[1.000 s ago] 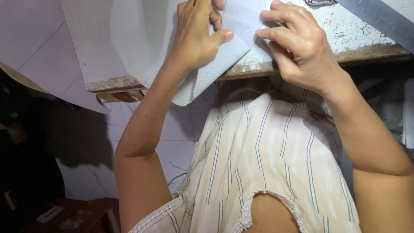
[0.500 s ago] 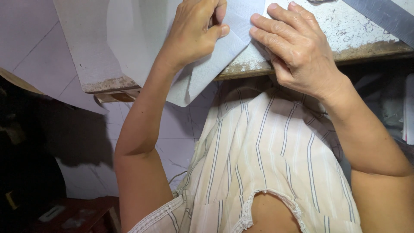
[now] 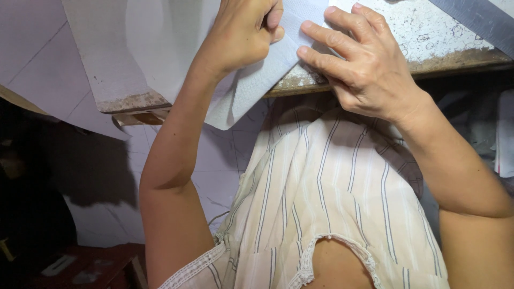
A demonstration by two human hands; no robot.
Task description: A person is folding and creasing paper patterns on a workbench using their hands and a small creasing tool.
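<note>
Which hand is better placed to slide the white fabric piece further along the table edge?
Probably the left hand: it grips the white fabric piece where it overhangs the table. The right hand only presses it flat with spread fingers.

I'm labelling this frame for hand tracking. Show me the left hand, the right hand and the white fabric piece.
left hand [image 3: 238, 35], head view, on the back of the hand.
right hand [image 3: 369, 72], head view, on the back of the hand.
white fabric piece [image 3: 251, 91], head view, on the part overhanging the table edge.

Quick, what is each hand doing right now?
Left hand: closed, gripping the white fabric piece at the worktable edge.
Right hand: open, fingers spread flat, pressing the same fabric down.
</note>
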